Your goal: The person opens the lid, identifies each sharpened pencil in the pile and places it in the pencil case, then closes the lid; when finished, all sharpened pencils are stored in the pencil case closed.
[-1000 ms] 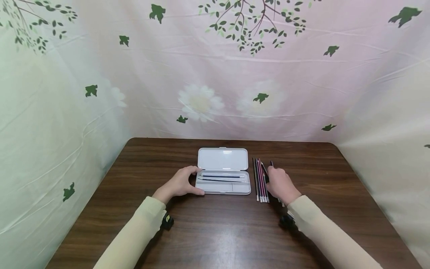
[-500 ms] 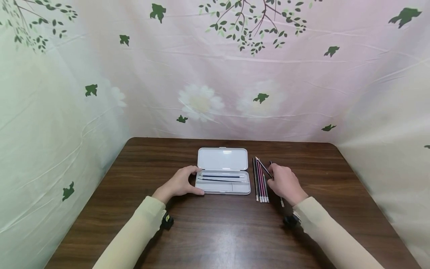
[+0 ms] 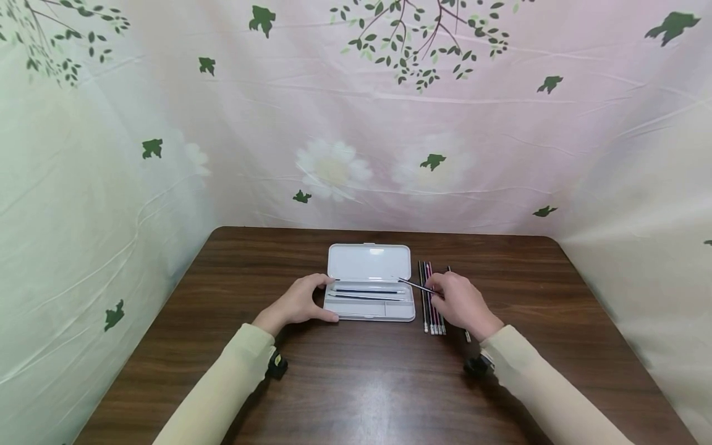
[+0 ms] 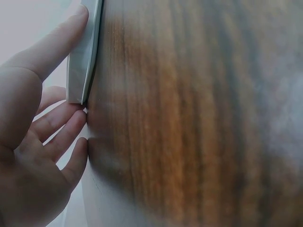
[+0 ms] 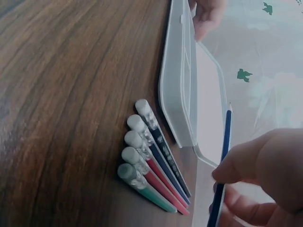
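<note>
An open white pencil case (image 3: 399, 313) lies on the table, its lid tipped back, with a few pencils (image 3: 369, 292) in the long compartment. My left hand (image 3: 299, 301) grips the case's left end, thumb on the front edge and fingers toward the back. My right hand (image 3: 463, 301) pinches a dark blue pencil (image 5: 226, 132) between thumb and fingers, its sharpened tip pointing left over the case's right edge. Beneath and beside that hand, several pencils (image 3: 426, 309) lie in a row, white erasers toward me. Another pencil (image 3: 467, 335) is mostly hidden under the right hand.
The brown wooden table (image 3: 356, 383) ends at a hanging printed cloth (image 3: 356, 136) at the back and sides. Green, red, blue and black pencils (image 5: 158, 165) lie close by the case's right end. A narrower compartment (image 3: 356, 308) runs along the case's front.
My right hand has lifted a pencil from the row and swung its tip leftward over the case. The left hand and the case have stayed in place.
</note>
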### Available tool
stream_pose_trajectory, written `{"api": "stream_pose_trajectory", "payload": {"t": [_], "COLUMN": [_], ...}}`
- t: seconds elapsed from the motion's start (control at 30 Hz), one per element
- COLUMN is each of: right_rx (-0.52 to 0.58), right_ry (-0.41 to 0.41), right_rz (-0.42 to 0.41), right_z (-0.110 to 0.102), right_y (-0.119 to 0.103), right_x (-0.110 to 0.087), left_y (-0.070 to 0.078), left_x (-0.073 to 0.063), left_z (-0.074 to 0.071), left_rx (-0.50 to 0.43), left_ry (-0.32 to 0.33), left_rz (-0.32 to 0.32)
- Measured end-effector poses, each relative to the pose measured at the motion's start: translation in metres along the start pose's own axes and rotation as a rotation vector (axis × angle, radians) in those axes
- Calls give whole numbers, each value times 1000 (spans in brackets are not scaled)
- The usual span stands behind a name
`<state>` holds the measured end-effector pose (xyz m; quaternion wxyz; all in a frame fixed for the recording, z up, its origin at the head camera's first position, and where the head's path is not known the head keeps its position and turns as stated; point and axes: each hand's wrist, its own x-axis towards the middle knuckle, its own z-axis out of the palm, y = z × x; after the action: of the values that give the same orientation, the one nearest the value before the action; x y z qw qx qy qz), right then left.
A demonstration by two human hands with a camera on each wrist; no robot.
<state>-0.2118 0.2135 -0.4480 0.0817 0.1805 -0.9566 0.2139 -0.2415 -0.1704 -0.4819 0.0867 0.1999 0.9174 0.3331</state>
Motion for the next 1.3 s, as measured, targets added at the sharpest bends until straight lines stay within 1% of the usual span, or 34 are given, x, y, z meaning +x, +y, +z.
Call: {"api": "stream_pose_trajectory", "payload": {"t": [0.13,0.23,0.37,0.57,0.7,0.83,1.1,1.2,1.3], "right_rx": [41,50,43,10,21,43,52,72,93], "right_ry": [26,47,49,-14,-57,-82,-76,-72,-42], "right_rz": [-105,-181,-234,-232,-227,-249,-290,-296,-308], "right_z": [6,12,18,28,37,46,59,59,55], "right_y": [-2,-5,-14,-32,-43,-53,-68,-69,-65], "right_x": [4,7,14,24,32,39,52,55,54], "left_y": [-1,0,-1,0,0,0,0,0,0], "left_x": [0,0,1,1,1,0,-1,-1,-1], "left_z": [0,0,0,0,0,0,0,1,1], "left_rx": [-7,-9,-4,-10,-10,-2,-2,-6,-7], "left_ry": [2,2,1,0,-1,3,7,9,9], "left_rz": [5,9,12,9,9,10,6,6,7]}}
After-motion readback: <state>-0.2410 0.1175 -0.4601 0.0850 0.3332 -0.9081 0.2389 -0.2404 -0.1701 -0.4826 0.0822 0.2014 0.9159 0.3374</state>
